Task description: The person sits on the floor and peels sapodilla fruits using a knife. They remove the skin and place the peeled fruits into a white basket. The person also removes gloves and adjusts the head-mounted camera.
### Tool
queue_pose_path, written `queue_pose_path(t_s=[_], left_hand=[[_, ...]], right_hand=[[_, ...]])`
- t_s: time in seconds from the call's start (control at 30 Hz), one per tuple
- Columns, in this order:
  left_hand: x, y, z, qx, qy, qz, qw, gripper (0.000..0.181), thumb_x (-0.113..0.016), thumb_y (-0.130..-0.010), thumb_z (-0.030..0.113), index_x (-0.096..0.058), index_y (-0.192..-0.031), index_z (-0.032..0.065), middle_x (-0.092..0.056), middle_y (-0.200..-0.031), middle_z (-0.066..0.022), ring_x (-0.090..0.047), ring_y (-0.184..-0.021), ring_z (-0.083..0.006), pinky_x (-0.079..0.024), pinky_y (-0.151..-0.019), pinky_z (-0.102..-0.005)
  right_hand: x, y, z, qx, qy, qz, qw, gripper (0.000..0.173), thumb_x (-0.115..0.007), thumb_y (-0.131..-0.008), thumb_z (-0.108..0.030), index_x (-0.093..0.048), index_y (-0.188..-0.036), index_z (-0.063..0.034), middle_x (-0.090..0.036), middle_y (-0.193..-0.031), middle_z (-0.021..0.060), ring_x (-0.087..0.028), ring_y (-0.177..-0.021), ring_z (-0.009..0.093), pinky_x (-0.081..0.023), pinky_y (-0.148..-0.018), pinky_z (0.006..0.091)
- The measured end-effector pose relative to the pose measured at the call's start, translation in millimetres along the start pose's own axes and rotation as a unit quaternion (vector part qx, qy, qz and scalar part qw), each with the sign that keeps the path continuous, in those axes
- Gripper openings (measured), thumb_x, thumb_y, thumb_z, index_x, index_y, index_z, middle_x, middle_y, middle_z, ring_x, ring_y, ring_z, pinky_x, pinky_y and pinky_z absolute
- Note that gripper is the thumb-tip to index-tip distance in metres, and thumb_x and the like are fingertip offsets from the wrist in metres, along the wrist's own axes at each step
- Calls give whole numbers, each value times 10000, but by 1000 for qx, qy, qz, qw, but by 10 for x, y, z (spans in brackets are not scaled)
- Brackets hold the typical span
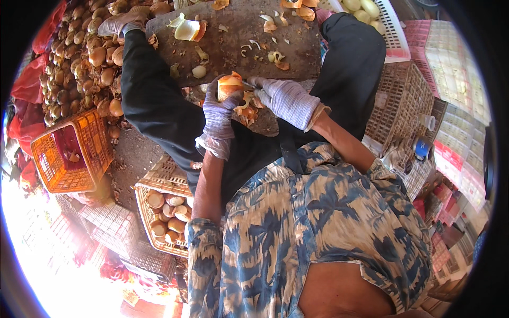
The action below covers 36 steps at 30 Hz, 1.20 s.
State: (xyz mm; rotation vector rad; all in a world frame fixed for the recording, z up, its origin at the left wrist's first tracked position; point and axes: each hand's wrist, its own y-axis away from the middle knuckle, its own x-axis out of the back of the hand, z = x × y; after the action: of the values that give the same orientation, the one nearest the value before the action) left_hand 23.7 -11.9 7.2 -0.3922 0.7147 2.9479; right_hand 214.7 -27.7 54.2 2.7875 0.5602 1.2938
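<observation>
A partly peeled onion [229, 88] sits upright in my left hand [219, 109], which wears a knitted glove with a plastic cuff under it. Torn orange skin stands up at the onion's top. My right hand [284, 97], also gloved, is closed around a small knife [249, 84]. Only a short bit of blade shows, touching or very near the onion's right side; the handle is hidden in the fingers. Loose onion skins [249, 112] lie below the hands, between my legs. Just beyond, a worn dark board [234, 43] bears scraps of peel and a small white onion piece [199, 71].
A heap of unpeeled onions [75, 67] spreads at the left. An orange crate [93, 147] lies tipped there. Trimmed onions fill a tan crate [139, 198] by my left hip. Peeled onions lie in a white basket [391, 24], far right. Stacked crates [401, 99] stand at my right.
</observation>
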Motion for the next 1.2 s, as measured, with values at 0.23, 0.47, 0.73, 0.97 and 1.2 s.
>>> queue_pose_path(t_s=[0.23, 0.47, 0.73, 0.97, 1.2], left_hand=[[-66, 19, -15, -64, -95, 66, 991, 689, -830, -650, 88, -463, -1225, -9, -586, -1058, -103, -582, -904, -170, -514, -808, -280], [-143, 83, 43, -68, -124, 107, 984, 673, -850, -630, 111, -472, -1174, -9, -586, -1032, -101, -576, -896, -169, -507, -808, -283], [-105, 35, -3, -99, -162, 105, 976, 640, -839, -629, 103, -483, -1148, -15, -591, -1010, -105, -578, -866, -167, -509, -789, -283], [-159, 66, -21, -56, -160, 131, 977, 624, -845, -621, 131, -484, -1106, -23, -603, -974, -115, -585, -830, -167, -514, -760, -284], [-96, 44, -7, -53, -155, 67, 984, 628, -847, -624, 158, -488, -1108, -21, -605, -970, -106, -582, -828, -159, -513, -759, -281]], right_hand=[[-69, 105, -75, -24, 152, -53, 987, 377, -491, -925, -278, -507, -1228, -55, -651, -769, 167, -647, -701, 308, -508, -599, 417], [-14, 93, -170, -22, 154, -49, 987, 345, -489, -911, -204, -499, -1208, -29, -650, -763, 161, -650, -660, 309, -511, -560, 410], [-131, 106, -220, -64, 202, -41, 976, 426, -485, -899, -183, -441, -1311, -82, -650, -770, 144, -657, -650, 288, -509, -548, 415], [-173, -20, -359, -119, 96, -55, 987, 527, -503, -869, -100, -355, -1371, -44, -652, -866, 195, -652, -798, 326, -514, -687, 433], [-200, -133, 2, -77, -71, -54, 993, 293, -478, -916, -176, -559, -1131, 7, -649, -849, 219, -643, -758, 335, -505, -673, 413]])
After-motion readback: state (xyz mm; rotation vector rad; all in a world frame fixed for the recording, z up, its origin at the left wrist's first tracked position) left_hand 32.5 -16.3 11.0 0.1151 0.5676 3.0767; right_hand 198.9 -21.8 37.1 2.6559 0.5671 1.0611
